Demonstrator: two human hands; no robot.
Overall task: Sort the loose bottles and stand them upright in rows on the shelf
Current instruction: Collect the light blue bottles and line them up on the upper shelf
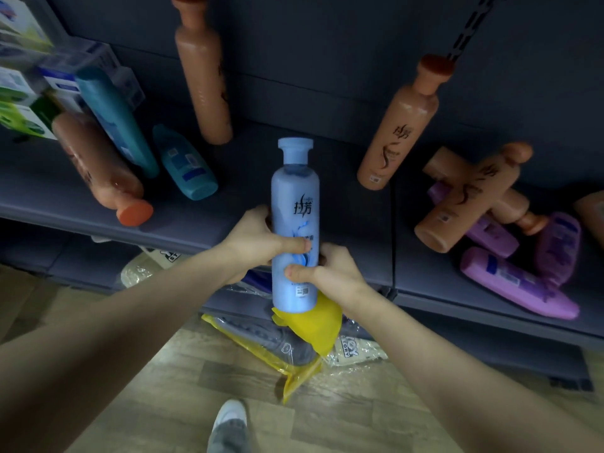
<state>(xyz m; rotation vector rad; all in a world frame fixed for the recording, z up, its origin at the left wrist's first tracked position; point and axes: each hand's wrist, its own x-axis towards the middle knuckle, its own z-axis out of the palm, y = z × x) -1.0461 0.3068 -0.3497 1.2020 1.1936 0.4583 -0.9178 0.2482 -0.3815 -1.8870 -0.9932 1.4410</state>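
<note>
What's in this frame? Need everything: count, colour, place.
blue bottle: 1, light blue, upright at centre, in front of the shelf
peach bottles: at least 5, peach with orange caps; two standing at the shelf back, one lying left, two crossed in the right pile
teal bottles: 2, teal, left part of the shelf
purple bottles: 3, purple, lying in the right pile
boxes: several, white, green and blue, stacked far left
shelf: 1, dark grey, across the frame
yellow packet: 1, yellow, below the shelf edge
shoe: 1, grey and white, on the wood floor
left grip: holds the blue bottle
right grip: holds the blue bottle, lower down
</note>
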